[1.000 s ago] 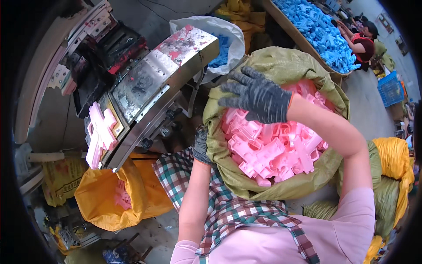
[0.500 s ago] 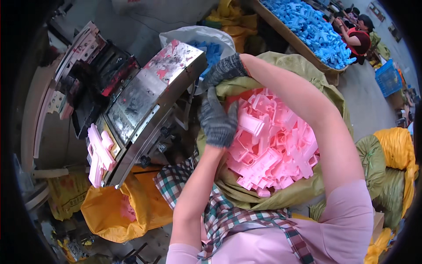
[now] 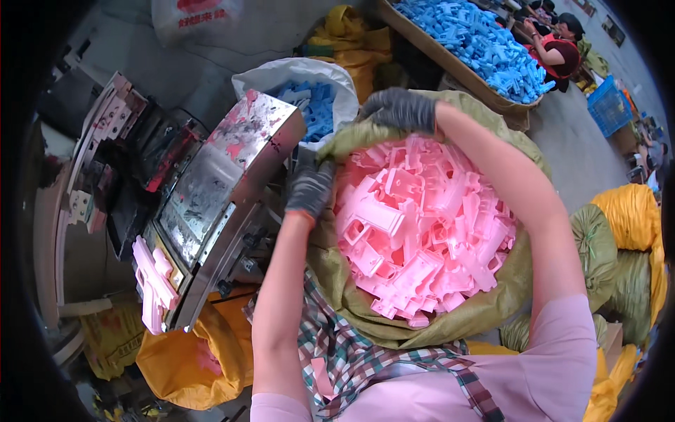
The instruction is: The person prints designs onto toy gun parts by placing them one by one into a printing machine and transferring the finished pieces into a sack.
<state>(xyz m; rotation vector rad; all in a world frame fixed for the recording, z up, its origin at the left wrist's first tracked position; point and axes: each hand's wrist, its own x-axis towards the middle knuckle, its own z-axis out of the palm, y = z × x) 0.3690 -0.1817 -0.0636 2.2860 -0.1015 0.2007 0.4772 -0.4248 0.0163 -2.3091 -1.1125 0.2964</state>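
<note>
In front of me stands an olive-green woven sack (image 3: 422,337), its mouth rolled outward. Pink plastic toy-pistol parts (image 3: 422,232) heap up inside it. My left hand (image 3: 310,186), in a dark grey knit glove with an orange cuff, grips the sack's left rim, its fingertips partly hidden by the cloth. At the far rim, my gloved right hand (image 3: 401,110) is closed over the folded edge, with that arm reaching round the sack's right side. Neither hand holds any pink part.
Left of the sack is a metal machine (image 3: 211,190) with a pink toy-pistol part (image 3: 155,285) on its near end. A white bag (image 3: 337,74) of blue parts and a long box (image 3: 457,77) of blue pieces lie beyond. A yellow sack (image 3: 190,366) sits lower left. A person (image 3: 559,53) sits far right.
My left hand has moved from the sack's inner edge out to its left rim. My right hand has slid rightward along the far rim. The hands are farther apart, and the mouth is wider.
</note>
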